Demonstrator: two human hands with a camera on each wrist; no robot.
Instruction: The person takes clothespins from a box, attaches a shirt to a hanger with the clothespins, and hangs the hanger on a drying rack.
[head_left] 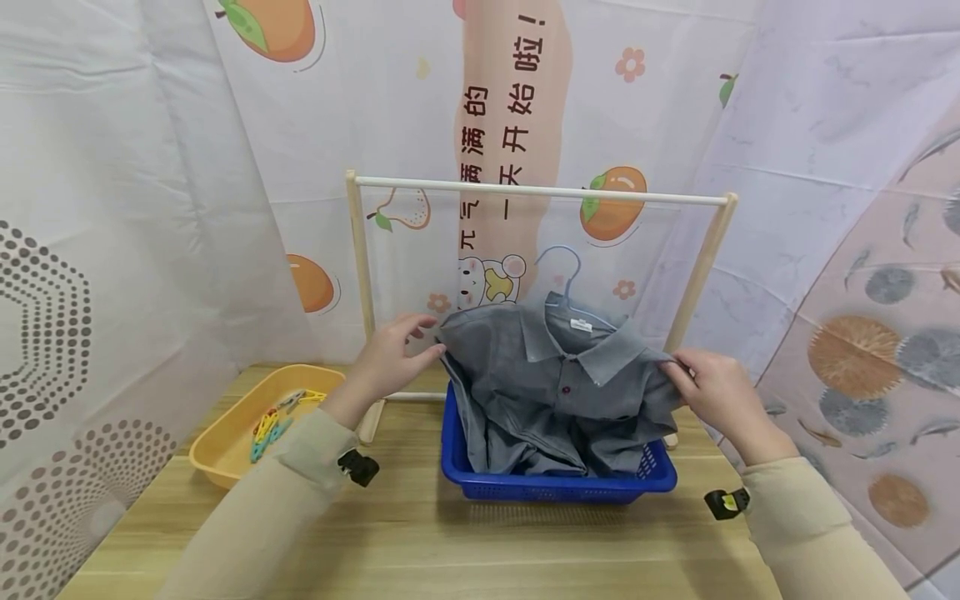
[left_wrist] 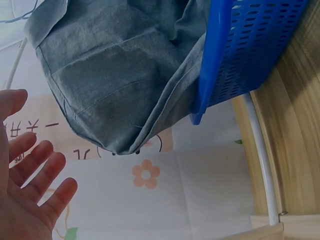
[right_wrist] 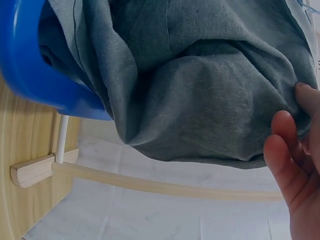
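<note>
A grey collared shirt [head_left: 540, 383] lies partly in a blue basket [head_left: 555, 490], its collar and shoulders raised above the rim. Inside the neck sits a light-blue hanger [head_left: 567, 287], hook pointing up. My right hand [head_left: 716, 396] pinches the shirt's shoulder or sleeve on the right; the right wrist view shows thumb and fingers [right_wrist: 282, 150] at the cloth's edge. Beside the opposite shoulder is my left hand [head_left: 390, 358], fingers relaxed and spread. In the left wrist view those fingers [left_wrist: 37, 167] are apart from the shirt.
Behind the basket stands a rack with wooden posts [head_left: 362, 258] and a white top bar [head_left: 540, 191]. On the left, a yellow tray [head_left: 217, 425] holds several coloured clothespins [head_left: 270, 427]. Printed curtains [head_left: 150, 208] surround the wooden table [head_left: 405, 533].
</note>
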